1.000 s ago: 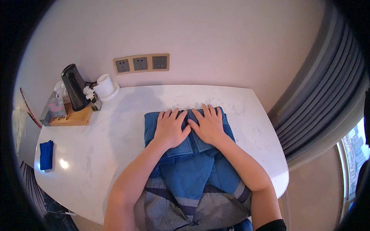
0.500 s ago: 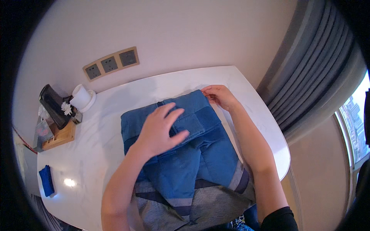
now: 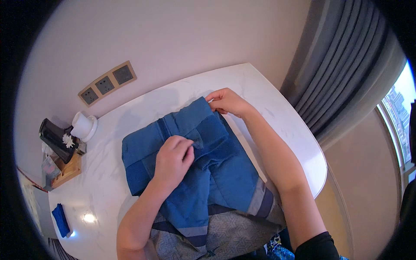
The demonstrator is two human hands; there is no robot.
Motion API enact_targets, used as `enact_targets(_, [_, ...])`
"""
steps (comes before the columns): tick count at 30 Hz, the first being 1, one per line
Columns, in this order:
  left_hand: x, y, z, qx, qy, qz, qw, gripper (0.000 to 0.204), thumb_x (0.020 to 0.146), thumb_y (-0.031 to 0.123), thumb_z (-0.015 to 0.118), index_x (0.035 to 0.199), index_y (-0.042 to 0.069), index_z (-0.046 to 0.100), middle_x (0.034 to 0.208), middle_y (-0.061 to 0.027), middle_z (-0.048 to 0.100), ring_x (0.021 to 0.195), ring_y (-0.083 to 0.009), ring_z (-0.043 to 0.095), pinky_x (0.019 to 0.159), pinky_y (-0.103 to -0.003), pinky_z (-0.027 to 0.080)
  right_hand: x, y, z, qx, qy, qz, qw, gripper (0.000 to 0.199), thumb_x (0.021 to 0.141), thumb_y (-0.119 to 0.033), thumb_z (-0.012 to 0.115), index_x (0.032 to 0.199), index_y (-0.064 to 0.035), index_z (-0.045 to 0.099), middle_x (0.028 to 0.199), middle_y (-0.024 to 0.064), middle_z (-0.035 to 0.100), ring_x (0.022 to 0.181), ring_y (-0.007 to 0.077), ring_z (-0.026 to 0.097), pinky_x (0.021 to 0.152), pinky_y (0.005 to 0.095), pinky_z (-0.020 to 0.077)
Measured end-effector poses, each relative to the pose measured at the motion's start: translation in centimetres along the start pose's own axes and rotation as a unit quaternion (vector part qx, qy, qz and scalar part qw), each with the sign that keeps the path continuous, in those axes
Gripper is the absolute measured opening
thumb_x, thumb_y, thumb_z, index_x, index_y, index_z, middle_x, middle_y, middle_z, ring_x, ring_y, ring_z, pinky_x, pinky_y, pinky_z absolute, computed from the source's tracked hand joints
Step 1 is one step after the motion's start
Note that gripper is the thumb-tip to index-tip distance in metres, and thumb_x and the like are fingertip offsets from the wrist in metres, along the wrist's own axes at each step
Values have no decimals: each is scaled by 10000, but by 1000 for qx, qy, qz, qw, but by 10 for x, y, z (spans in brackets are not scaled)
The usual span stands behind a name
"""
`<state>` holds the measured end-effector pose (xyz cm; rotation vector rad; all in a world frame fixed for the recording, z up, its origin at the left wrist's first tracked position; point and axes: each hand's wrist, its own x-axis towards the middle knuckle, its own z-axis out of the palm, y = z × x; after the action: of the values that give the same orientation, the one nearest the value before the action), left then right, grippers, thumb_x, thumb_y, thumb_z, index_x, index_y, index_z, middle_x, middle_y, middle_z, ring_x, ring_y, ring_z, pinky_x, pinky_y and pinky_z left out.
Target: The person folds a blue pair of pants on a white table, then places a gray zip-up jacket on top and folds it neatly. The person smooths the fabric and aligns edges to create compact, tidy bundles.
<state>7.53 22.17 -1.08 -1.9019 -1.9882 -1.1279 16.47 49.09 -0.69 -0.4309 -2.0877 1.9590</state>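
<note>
A blue-and-grey garment lies partly folded in front of me, its blue part on top and its patterned grey cloth toward the near side. Dark and light grey bands run between the two. My right hand pinches the far right corner of the blue cloth, thumb and fingers closed on the edge. Over the middle of the folded section sits my left hand, fingers curled and drawn together against the blue fabric. Its fingertips are partly hidden, though they seem to grip the cloth.
The garment rests on a white marble-look table. At the left stand a white cup on a saucer, a black container, a white flower and a wooden box. A small dark-blue folded cloth lies nearer. Grey curtains hang at right.
My left hand has gone from spread fingers above the cloth to curled fingers on it. The right hand still holds the far corner, which is slightly lifted. The view has shifted a little.
</note>
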Motion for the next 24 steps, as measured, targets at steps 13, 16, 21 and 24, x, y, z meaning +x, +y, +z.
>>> enact_targets(13, [9,-34,-23,-566,152,-443,678,379,936,224,511,1250,37,610,1233,-122,648,1116,-239,611,1035,-364,450,14,24,14,-214,23,-147,965,264,817,-52,739,1077,-67,692,990,62,695,923,150,608,873,296,485])
enact_targets(16, [3,-45,-19,-613,141,-400,667,382,923,233,501,1235,45,613,1215,-113,652,1101,-243,615,1029,-367,453,14,24,18,-129,-1,-146,981,274,865,-27,675,1138,-42,690,1070,71,696,995,168,619,943,313,478])
enact_targets(21, [-7,-51,-9,-575,112,-374,718,366,909,207,481,1213,59,620,1161,-96,657,1079,-232,608,1019,-366,454,13,18,22,-28,6,-115,993,311,892,8,624,1197,-19,677,1164,71,686,1092,180,620,1003,316,469])
enact_targets(24, [-2,-39,-15,-591,127,-395,692,328,909,202,474,1166,65,627,1130,-89,655,1055,-228,604,1010,-361,456,10,16,19,-7,5,-86,996,313,879,16,636,1185,-28,683,1163,66,686,1095,175,619,980,310,482])
